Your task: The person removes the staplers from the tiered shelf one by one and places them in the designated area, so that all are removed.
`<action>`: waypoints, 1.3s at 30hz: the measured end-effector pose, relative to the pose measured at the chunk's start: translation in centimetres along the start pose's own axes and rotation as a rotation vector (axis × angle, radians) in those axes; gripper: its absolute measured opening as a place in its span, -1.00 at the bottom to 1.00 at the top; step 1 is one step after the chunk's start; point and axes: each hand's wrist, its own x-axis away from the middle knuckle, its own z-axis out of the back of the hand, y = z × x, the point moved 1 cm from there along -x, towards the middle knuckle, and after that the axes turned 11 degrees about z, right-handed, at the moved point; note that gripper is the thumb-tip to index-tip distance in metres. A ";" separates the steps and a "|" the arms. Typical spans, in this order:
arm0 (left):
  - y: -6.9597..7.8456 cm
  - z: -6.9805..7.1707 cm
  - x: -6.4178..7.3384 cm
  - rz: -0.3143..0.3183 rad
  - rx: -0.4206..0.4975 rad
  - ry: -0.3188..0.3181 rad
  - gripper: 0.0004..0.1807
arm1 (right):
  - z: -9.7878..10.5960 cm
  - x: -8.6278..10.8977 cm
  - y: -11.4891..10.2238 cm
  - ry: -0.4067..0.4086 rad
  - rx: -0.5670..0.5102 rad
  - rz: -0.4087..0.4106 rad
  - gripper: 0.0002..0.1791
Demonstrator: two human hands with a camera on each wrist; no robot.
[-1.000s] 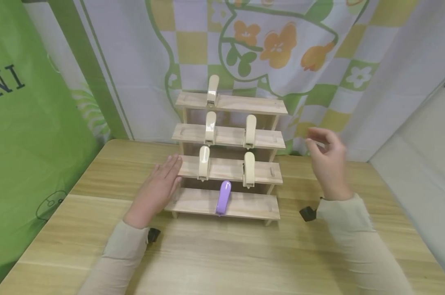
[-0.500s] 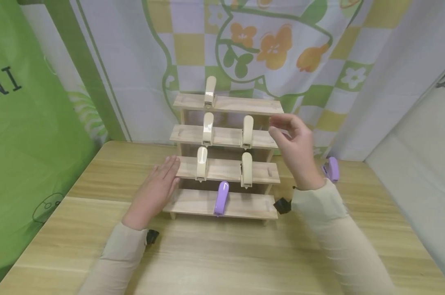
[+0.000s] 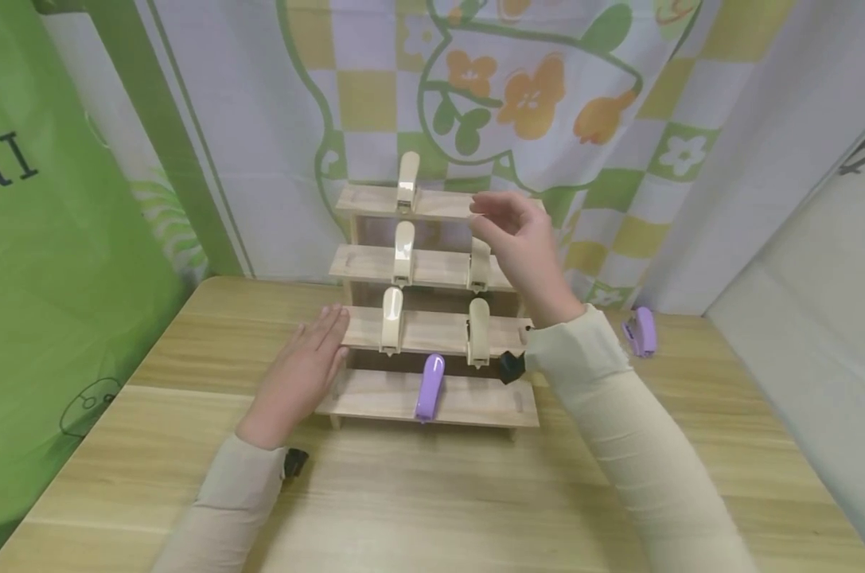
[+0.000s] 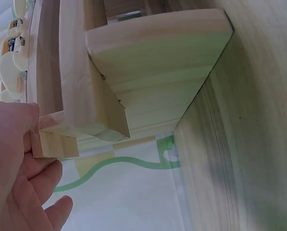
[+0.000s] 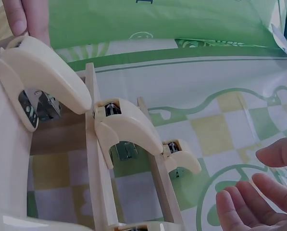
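My left hand point(image 3: 299, 374) rests with straight fingers at the left end of a plank on the tiered wooden display stand point(image 3: 432, 395); the left wrist view shows its fingers point(image 4: 46, 180) beside that plank's end. In front of the upper right planks, my right hand point(image 3: 521, 239) hangs with bent fingers and holds nothing; the right wrist view shows a gap between thumb and fingers. It partly hides a cream stapler point(image 3: 478, 267). Other cream staplers sit on the upper planks, including one on the top plank point(image 3: 407, 183). A purple stapler point(image 3: 430, 388) lies on the lowest plank.
Another purple stapler point(image 3: 641, 332) stands on the wooden table point(image 3: 432, 501), right of the stand. A patterned curtain point(image 3: 375, 103) hangs close behind the stand. Green cloth point(image 3: 52, 239) borders the left side, and a pale panel point(image 3: 819, 239) the right.
My right hand has moved left and slightly up, from beside the stand to its upper right planks, uncovering the purple stapler on the table. My left hand stays in place.
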 end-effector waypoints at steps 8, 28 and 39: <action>-0.1 -0.3 0.0 -0.012 -0.005 0.027 -0.37 | -2.0 -2.2 -0.4 -0.035 0.004 -0.018 -0.58; -0.2 -0.6 -0.1 -0.017 0.004 0.048 -0.38 | -6.2 -6.1 0.4 -0.096 0.087 -0.245 -0.46; -0.2 -0.5 -0.1 -0.016 0.014 0.051 -0.38 | -7.8 -6.7 0.9 -0.128 0.225 -0.269 -0.29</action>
